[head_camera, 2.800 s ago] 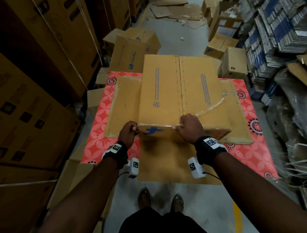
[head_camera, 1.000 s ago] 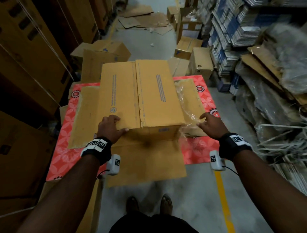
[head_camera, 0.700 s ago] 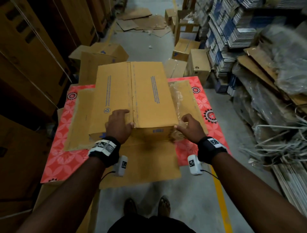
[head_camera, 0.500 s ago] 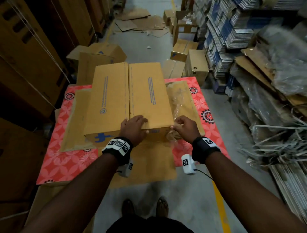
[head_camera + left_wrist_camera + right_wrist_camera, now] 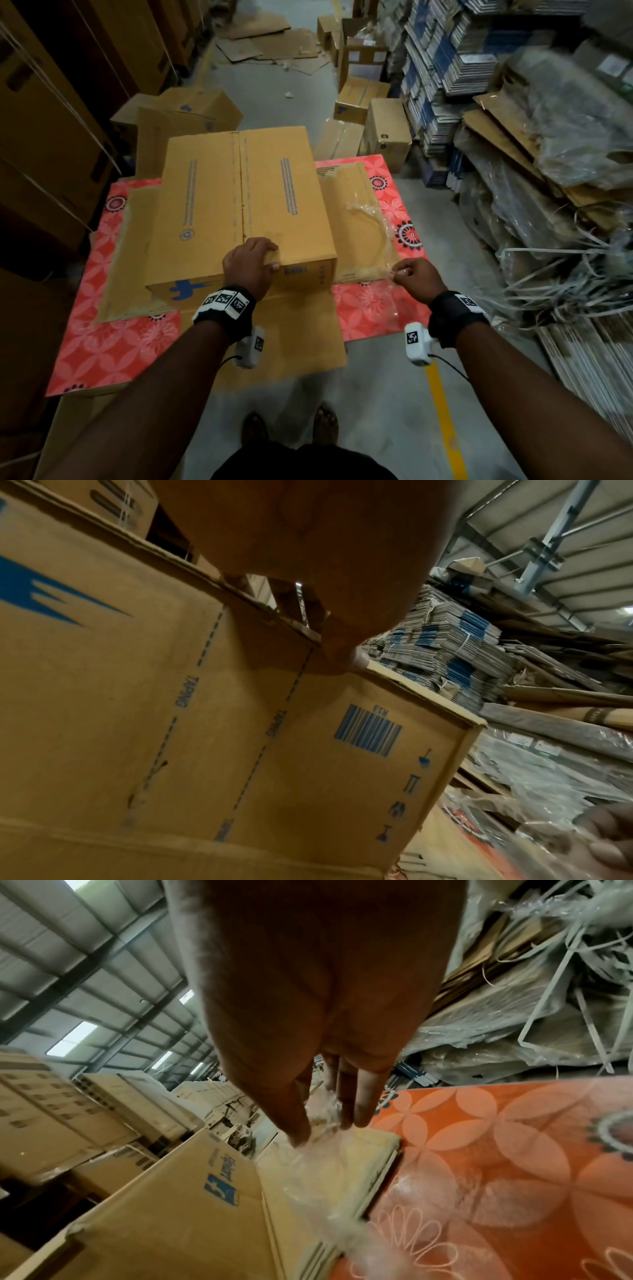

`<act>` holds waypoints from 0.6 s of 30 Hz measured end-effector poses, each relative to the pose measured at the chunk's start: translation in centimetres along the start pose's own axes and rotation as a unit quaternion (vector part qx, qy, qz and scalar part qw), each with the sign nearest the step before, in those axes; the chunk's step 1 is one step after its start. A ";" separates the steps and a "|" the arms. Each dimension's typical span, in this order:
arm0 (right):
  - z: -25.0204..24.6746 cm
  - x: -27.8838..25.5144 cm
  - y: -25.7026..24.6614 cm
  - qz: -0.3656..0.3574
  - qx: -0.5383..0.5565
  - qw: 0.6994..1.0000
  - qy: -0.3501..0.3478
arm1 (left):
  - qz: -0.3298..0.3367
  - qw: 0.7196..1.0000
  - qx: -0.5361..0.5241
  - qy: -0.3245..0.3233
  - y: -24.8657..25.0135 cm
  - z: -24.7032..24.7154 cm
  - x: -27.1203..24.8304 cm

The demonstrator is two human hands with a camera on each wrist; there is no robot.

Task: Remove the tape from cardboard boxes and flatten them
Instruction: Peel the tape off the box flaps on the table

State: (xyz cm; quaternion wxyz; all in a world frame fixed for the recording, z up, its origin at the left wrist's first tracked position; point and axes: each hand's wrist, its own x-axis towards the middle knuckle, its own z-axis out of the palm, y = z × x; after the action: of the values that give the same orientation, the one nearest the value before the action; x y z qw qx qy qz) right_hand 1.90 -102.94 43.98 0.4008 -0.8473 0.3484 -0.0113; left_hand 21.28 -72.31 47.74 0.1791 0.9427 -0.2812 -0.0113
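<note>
A cardboard box (image 5: 239,212) stands on a table with a red flowered cover (image 5: 113,342), and everything else is told here from this box. The left hand (image 5: 248,265) rests on its near top edge, fingers laid over the top and the thumb on the front face — it presses the box, it does not pinch anything. The right hand (image 5: 416,279) is just beside the near right corner of the box and pinches a strip of clear tape (image 5: 371,222) between the thumb and the fingertips; the tape curves away over the flattened cardboard sheets (image 5: 356,219) that lie under the box and stick out on its right and left. Another flat sheet (image 5: 291,342) hangs over the table edge in front of the box. Behind the box stand more boxes (image 5: 191,116) on the floor, and further back some loose cardboard pieces (image 5: 270,41). To the right of the box — across the aisle — are bundled stacks of flat cartons (image 5: 442,78) and a heap of plastic film and straps (image 5: 565,212). To the left are tall brown cartons (image 5: 44,130).
</note>
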 end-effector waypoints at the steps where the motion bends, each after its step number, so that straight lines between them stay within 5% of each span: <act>1: 0.1 -0.2 -0.1 0.005 0.011 1.000 0.005 | -0.003 1.000 -0.004 0.001 0.2 0.1 0.0; 6: 2.4 -1.3 -3.8 -0.024 0.159 0.986 -0.052 | 0.006 0.999 0.030 -0.014 1.1 -0.3 0.0; 9: 3.1 -2.3 -7.3 -0.062 0.236 0.963 -0.114 | 0.078 0.995 0.027 -0.053 3.2 -0.5 -0.4; 14: 2.1 -3.3 -11.6 -0.108 0.318 0.925 -0.179 | 0.202 0.943 -0.207 -0.167 7.7 0.2 -1.7; 18: 0.5 -3.7 -12.3 -0.111 0.333 0.918 -0.182 | 0.215 0.936 -0.271 -0.063 7.6 0.6 -1.5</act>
State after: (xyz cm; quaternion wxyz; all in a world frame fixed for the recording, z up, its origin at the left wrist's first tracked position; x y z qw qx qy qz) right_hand 6.40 -95.04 53.06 0.7125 -0.6855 0.1491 -0.0165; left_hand 15.93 -77.65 49.71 0.4077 0.7728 -0.4743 -0.1079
